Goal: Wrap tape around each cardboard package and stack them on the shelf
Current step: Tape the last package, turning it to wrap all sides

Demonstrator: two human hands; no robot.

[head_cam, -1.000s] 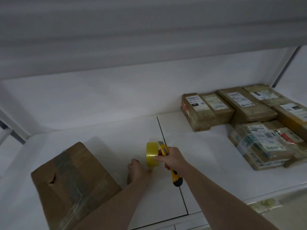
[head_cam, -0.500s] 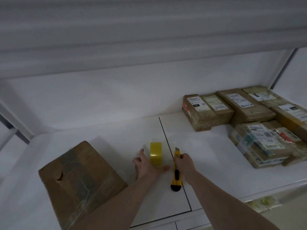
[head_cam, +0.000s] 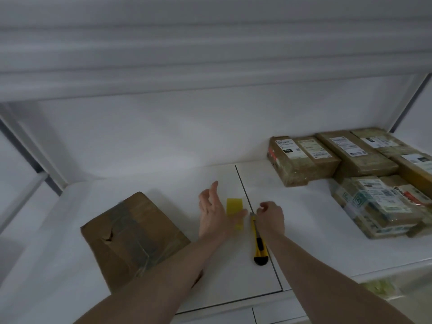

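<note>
Head view of a white shelf board [head_cam: 304, 218] with a dark seam running front to back. A yellow roll of tape [head_cam: 235, 206] is standing on edge just left of that seam. The left hand [head_cam: 214, 212] is hovering just left of the roll with fingers straight and spread, gripping nothing; its thumb is crossing in front of the roll, though contact cannot be confirmed. The right hand [head_cam: 270, 217] is sitting just right of the seam with fingers loosely curled over the blade end of a yellow utility knife with a black cap [head_cam: 258, 242]; whether the fingers are actually gripping the knife cannot be told. The knife is lying flat along the seam, its black end toward the front edge. A large brown cardboard package crossed with clear tape [head_cam: 131, 237] is resting well left of the seam, partly hidden by the left forearm. A cluster of taped, labelled brown parcels [head_cam: 350, 169] is lying well right of the seam, against the back wall.
</note>
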